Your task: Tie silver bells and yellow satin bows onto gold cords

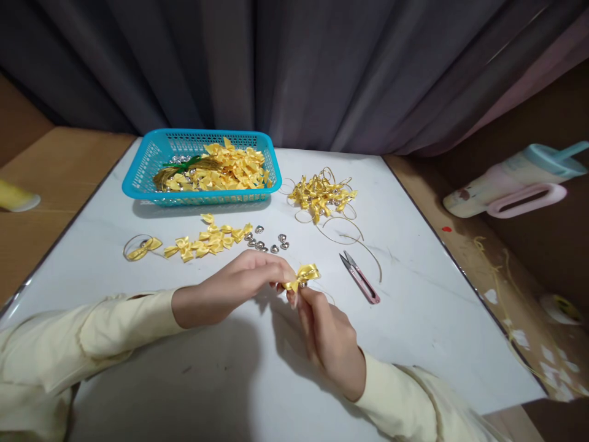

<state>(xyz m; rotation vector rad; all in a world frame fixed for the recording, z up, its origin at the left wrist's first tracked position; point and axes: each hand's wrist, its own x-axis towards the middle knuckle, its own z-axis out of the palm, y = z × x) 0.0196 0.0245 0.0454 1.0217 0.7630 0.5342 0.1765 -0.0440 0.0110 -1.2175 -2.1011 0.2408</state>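
My left hand [232, 287] and my right hand [327, 334] meet over the white table [414, 307], both pinched on one small yellow ribbon bow [304, 274]. The left fingers grip it from the left, and the right fingertips hold it from below. A row of loose yellow bows [207, 239] and several small silver heart charms [267, 240] lie just beyond my hands. A bow with a gold thread loop [140, 247] rests at the left end of that row.
A turquoise basket [138, 178] of yellow bows stands at the back. A heap of bows with gold loops [322, 195] lies to its right. Pink thread snips [361, 279] lie right of my hands. A pink jug [515, 184] lies off the table's right edge.
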